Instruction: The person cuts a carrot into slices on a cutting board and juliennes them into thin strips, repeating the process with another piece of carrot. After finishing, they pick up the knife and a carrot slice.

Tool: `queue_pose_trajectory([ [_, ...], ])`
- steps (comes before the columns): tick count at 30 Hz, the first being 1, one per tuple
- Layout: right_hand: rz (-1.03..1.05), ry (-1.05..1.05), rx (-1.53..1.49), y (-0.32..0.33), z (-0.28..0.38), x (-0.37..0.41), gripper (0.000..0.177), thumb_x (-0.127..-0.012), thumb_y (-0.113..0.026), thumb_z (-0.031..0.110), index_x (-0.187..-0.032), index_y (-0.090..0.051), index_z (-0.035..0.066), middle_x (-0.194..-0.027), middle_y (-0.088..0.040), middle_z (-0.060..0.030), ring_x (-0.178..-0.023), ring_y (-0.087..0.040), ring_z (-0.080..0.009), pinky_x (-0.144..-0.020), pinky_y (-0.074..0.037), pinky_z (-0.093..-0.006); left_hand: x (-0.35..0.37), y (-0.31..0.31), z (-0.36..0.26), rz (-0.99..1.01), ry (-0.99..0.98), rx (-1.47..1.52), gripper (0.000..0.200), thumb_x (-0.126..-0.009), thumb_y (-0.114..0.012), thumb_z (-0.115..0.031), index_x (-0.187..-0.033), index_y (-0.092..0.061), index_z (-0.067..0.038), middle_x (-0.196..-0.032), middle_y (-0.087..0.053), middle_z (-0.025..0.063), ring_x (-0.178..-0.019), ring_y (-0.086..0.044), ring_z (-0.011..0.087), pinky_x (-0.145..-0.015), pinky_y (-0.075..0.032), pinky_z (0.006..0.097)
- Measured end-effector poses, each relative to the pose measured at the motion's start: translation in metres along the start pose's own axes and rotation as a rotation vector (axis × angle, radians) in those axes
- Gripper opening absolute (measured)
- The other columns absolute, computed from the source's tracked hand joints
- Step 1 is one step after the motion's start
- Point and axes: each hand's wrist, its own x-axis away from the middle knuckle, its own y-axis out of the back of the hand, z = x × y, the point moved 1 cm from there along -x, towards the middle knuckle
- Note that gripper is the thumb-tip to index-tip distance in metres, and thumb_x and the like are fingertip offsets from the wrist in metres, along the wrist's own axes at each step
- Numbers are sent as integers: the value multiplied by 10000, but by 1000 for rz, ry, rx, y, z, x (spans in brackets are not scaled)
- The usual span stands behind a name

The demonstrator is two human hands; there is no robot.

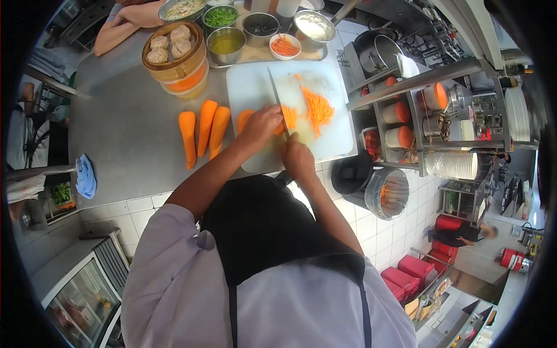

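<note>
On the white cutting board (341, 136) my right hand (297, 155) is closed around the handle of a knife (275, 86), whose blade points away from me. My left hand (262, 124) is bent over carrot pieces just left of the blade, fingers curled down on them. Orange carrot (244, 118) shows at that hand's left side. Cut carrot strips (289, 118) lie against the blade's right side. Farther right is a loose pile of carrot shreds (318, 110). Left of the board, several peeled whole carrots (206, 127) lie on the steel table (125, 136).
A bamboo steamer (174, 61) with dumplings stands behind the carrots. Bowls of chopped greens (221, 17), yellow liquid (226, 45) and orange shreds (285, 46) line the back. A person's forearms (125, 29) rest at the far left. A lined bin (387, 193) stands at the right.
</note>
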Motion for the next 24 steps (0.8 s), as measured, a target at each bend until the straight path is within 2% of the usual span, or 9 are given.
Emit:
queue_pose_trajectory([
  [3,40,8,-11,12,4,-23,252,-996,-542,195,-1054,-525,-49,-823,-708,-303,-814,-729,-468,-723,-589,-564,2,6,-4,-5,15,-17,112,-835,-632,-64,-904,-711,-26,-967,-647,90,-1004,-656,295,-821,-571,418],
  [7,139,3,81,52,22,-6,235,-988,-548,174,-1048,-537,-53,-853,-718,-293,-833,-737,-464,-730,-606,-536,4,1,-3,3,50,-128,84,-832,-630,-66,-870,-693,-25,-973,-660,83,-1001,-663,291,-815,-574,418],
  [9,186,-17,117,59,26,7,225,-976,-559,157,-1047,-542,-56,-870,-720,-293,-831,-740,-463,-719,-613,-526,6,-1,-3,-40,43,-94,87,-834,-626,-63,-872,-695,-25,-983,-670,84,-1005,-667,292,-817,-575,416],
  [12,194,56,197,57,31,22,221,-963,-573,139,-1052,-542,-61,-893,-719,-295,-826,-740,-463,-706,-617,-521,6,-2,-3,-60,32,-70,110,-839,-622,-55,-898,-707,-18,-1004,-681,90,-1015,-668,299,-826,-577,417],
  [15,172,44,208,38,26,23,216,-959,-579,135,-1056,-545,-55,-871,-722,-285,-818,-740,-456,-690,-614,-523,5,2,-4,-71,16,-20,148,-838,-625,-51,-937,-727,-8,-1015,-681,98,-1022,-667,308,-839,-576,419],
  [18,31,-51,48,-3,7,-2,213,-968,-575,152,-1045,-545,-44,-837,-721,-281,-805,-737,-458,-695,-609,-533,8,1,-4,-52,11,6,134,-838,-606,-40,-907,-718,-12,-1018,-662,104,-1059,-641,318,-885,-558,430],
  [22,24,22,-7,12,10,-21,227,-974,-564,177,-1026,-537,-43,-802,-709,-300,-805,-735,-467,-732,-603,-547,8,4,4,48,6,83,92,-826,-602,-14,-863,-685,-7,-1005,-645,121,-1091,-624,337,-905,-550,440],
  [24,81,22,13,29,11,-21,240,-974,-558,188,-1017,-531,-46,-802,-706,-310,-811,-734,-473,-755,-601,-551,10,-5,9,51,3,-31,74,-811,-611,-3,-854,-671,-5,-987,-640,135,-1083,-628,342,-904,-551,443],
])
